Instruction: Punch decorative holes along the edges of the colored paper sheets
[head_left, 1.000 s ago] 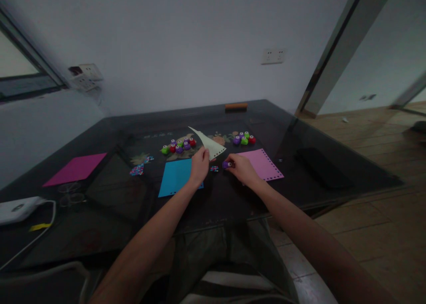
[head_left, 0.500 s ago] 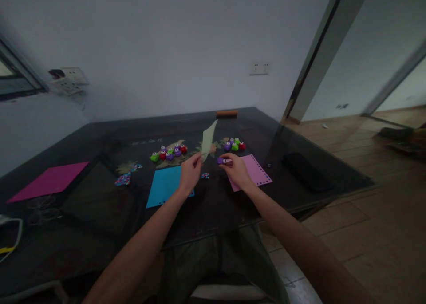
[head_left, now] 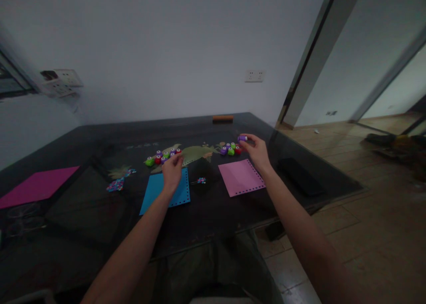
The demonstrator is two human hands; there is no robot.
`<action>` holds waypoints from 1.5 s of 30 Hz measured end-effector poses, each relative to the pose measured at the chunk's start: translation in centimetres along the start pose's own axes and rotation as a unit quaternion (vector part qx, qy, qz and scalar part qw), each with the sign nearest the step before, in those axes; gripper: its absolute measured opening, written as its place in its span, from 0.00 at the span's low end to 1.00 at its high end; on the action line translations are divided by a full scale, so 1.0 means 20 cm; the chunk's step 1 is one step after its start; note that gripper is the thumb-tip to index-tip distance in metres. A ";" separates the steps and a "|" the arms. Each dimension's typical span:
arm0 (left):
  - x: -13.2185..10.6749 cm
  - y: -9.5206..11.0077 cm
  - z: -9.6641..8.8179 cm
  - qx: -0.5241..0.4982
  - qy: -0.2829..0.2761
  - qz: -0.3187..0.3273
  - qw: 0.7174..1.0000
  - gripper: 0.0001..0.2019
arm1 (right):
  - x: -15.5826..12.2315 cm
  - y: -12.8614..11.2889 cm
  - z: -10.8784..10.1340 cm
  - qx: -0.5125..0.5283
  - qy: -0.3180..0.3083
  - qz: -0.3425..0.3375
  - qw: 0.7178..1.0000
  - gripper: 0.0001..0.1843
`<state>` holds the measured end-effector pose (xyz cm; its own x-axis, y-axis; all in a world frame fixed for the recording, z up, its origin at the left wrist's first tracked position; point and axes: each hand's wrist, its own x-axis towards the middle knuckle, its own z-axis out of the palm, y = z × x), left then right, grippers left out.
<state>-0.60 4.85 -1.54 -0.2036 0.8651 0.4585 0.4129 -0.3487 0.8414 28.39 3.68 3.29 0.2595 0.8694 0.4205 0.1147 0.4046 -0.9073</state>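
Note:
My left hand [head_left: 172, 173] pinches the near left corner of a pale green sheet of paper [head_left: 195, 153], which is low over the table with a row of holes along its near edge. Below that hand lies a blue sheet [head_left: 179, 189] with holes along two edges. My right hand [head_left: 258, 154] is closed on a small purple craft punch [head_left: 242, 138], raised near a cluster of purple, green and red punches [head_left: 230, 149]. On the table in front of it rests a pink sheet [head_left: 238, 175] with holes along two edges. More coloured punches [head_left: 159, 156] stand beyond my left hand.
Coloured paper bits [head_left: 116, 185] lie at the left, with a smaller pile [head_left: 201, 180] between the sheets. A magenta sheet [head_left: 40, 185] is far left. A black oblong object [head_left: 301, 176] lies right, a brown roll [head_left: 222, 118] at the back edge.
The pale green sheet has gone from upright to nearly flat as my left hand moved left. My right hand has moved right and away with the purple punch, uncovering the pink sheet.

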 end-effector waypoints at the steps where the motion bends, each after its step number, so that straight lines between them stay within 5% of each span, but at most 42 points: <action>1: 0.01 0.00 0.00 0.001 0.006 -0.002 1.000 0.11 | 0.06 0.01 -0.04 -0.016 0.011 -0.010 1.000 0.22; 5: 0.03 -0.02 -0.01 -0.032 0.030 -0.045 0.998 0.10 | 0.24 0.11 -0.11 -0.151 0.057 -0.020 0.987 0.22; 8: 0.04 -0.04 0.01 -0.107 0.040 -0.100 0.988 0.10 | 0.27 0.20 -0.11 -0.311 0.081 -0.002 0.947 0.17; 15: -0.01 0.05 0.04 -0.286 -0.012 -0.180 0.941 0.09 | 0.18 0.27 -0.07 -0.504 -0.053 0.015 0.862 0.12; 21: -0.03 0.08 0.04 -0.287 -0.036 -0.151 0.945 0.09 | 0.16 0.27 -0.05 -0.567 -0.135 0.023 0.812 0.15; 30: -0.06 0.08 0.05 -0.225 -0.088 -0.130 0.962 0.18 | 0.15 0.32 -0.05 -0.558 -0.136 0.014 0.819 0.15; 45: -0.10 0.15 0.06 -0.228 -0.116 -0.150 0.955 0.13 | 0.14 0.31 -0.02 -0.536 -0.114 0.005 0.836 0.19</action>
<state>2.12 2.39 -0.24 -0.0271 0.9888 0.1468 -0.0735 -0.1485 0.9862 30.14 8.51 -1.20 0.0907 0.9522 0.2917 0.9393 0.0155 -0.3427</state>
